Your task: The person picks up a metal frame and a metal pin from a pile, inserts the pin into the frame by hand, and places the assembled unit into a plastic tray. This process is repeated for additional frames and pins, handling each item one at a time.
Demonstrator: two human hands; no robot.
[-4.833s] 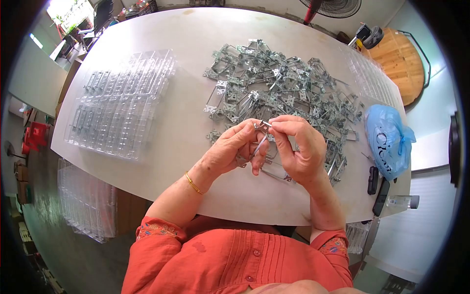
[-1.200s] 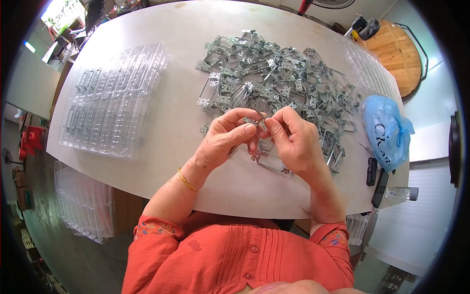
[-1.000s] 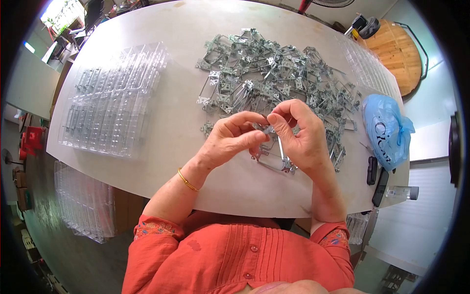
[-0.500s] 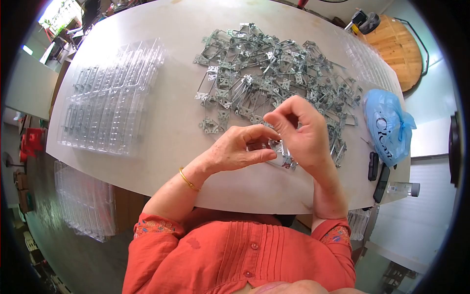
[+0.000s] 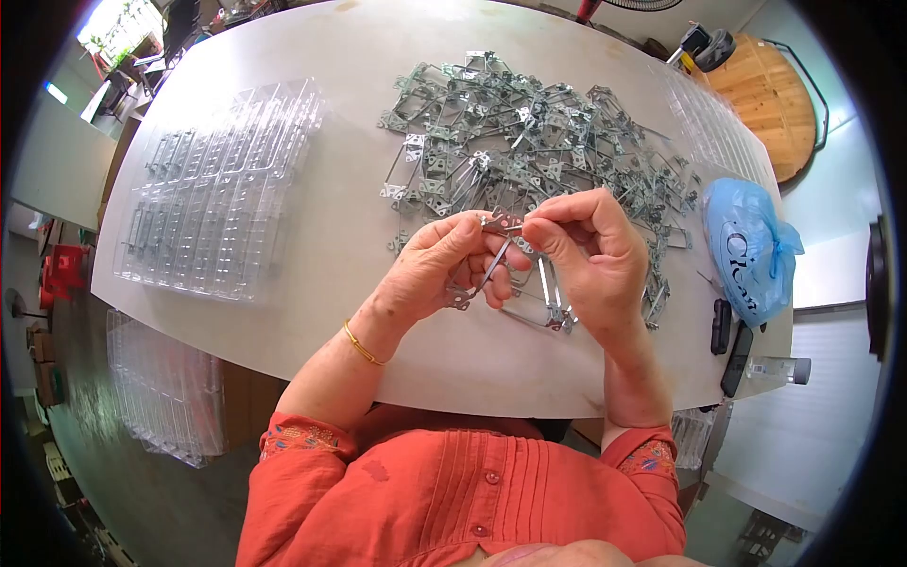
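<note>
Between finger and thumb, my left hand (image 5: 430, 260) grips a metal bracket (image 5: 501, 253), a thin bar with a punched plate at each end. One plate is up at the fingertips, and the lower one shows beneath the palm. From the other side, my right hand (image 5: 605, 260) pinches the upper plate's end with thumb and forefinger; whether a small separate part sits there I cannot tell. Another bracket (image 5: 555, 313) lies on the table just below the right hand. Beyond both hands spreads a large heap of similar metal brackets (image 5: 529, 132).
Clear plastic trays (image 5: 213, 189), some slots holding metal parts, lie at the table's left. Another clear tray (image 5: 713, 128) is at the far right. Along the right edge are a tied blue plastic bag (image 5: 751, 250), a black phone (image 5: 737, 361) and a bottle (image 5: 779, 369).
My left hand has turned and lifted a bracket into view. My right hand has opened out from its curled pose and moved slightly right and down, its fingertips now at the bracket's plate.
</note>
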